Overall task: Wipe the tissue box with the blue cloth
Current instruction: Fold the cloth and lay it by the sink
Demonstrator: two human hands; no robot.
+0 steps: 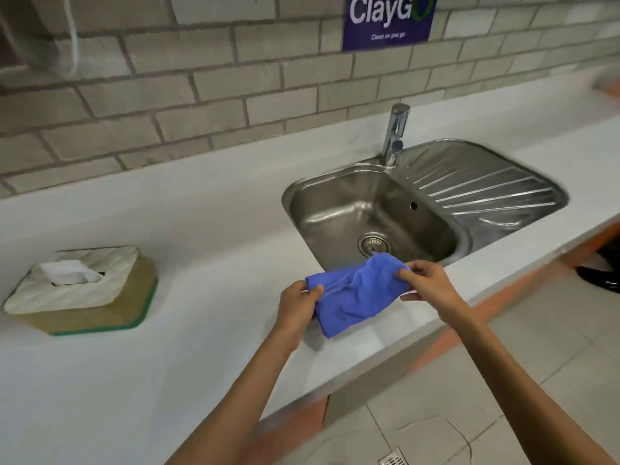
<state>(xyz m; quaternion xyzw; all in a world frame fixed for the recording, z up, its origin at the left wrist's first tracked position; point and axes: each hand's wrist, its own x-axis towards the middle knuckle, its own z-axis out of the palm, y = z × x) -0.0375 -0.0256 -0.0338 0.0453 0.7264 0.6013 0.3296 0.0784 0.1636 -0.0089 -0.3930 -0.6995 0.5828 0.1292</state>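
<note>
The tissue box (pixel 84 310) stands on the white counter at the left, with yellowish sides, a green base edge, a white top and a tissue poking out. The blue cloth (pixel 355 293) hangs stretched between both hands, just above the counter in front of the sink. My left hand (pixel 300 305) pinches its left end. My right hand (pixel 427 283) pinches its right end. Both hands are well to the right of the tissue box, with bare counter between them.
A steel sink (pixel 339 182) with a drainboard and a tap (pixel 396 132) sits in the counter (pixel 167 364) behind the cloth. A brick wall with a blue sign (pixel 389 21) runs along the back. The counter's front edge drops to a tiled floor with a drain grate (pixel 394 459).
</note>
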